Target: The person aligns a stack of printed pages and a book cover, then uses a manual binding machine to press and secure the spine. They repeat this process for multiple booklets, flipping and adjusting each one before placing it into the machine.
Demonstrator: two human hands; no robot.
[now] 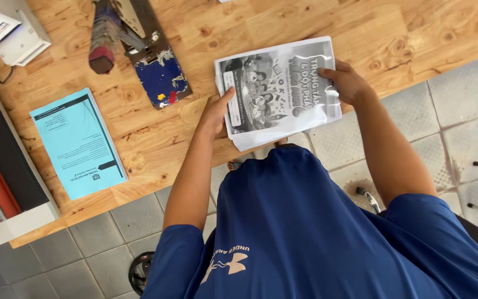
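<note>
Fingers of the left hand curl around the left edge of a stack of white printed sheets with a grey-toned illustrated cover page, thumb on top. The right hand closes on the stack's right edge the same way, thumb laid over the cover and the other fingers hidden beneath. Both hands grip the stack firmly, holding it over the near edge of a light pine-wood tabletop; whether it rests on the wood or is raised just above it cannot be told.

Lower sheets fan out slightly past the cover at the bottom corner. The stack looks loose, so a slackened grip could let those lower pages slide out and drop to the grey tiled floor below, since part of the stack overhangs the table edge.

Well apart to the left lies a light blue paper booklet. Beyond it, near the far side, sits a paint-spattered blue and brown metal tool with a red-tipped handle. A white boxy machine occupies the far left corner, and a long white, black and red device runs along the left edge.
</note>
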